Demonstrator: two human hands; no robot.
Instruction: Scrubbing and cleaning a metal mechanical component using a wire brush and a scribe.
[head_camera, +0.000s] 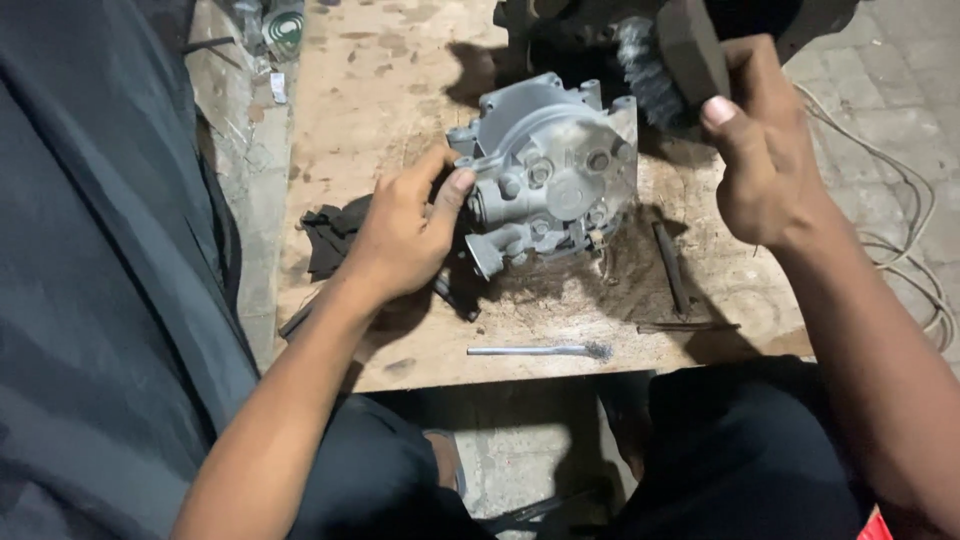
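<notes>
A grey cast-metal machine part (555, 170) with bolts and ports stands on a low wooden board (380, 90). My left hand (405, 225) grips its left side, thumb against a protruding fitting. My right hand (760, 150) is raised to the right of the part and holds a dark brush (680, 60) by its handle, the black bristles just above the part's upper right corner.
A thin metal rod (535, 350) lies near the board's front edge. A dark flat bar (670, 265) and a black rag (330, 235) lie beside the part. White cable (910, 200) runs over the paved floor at right. Dark cloth (100, 260) fills the left.
</notes>
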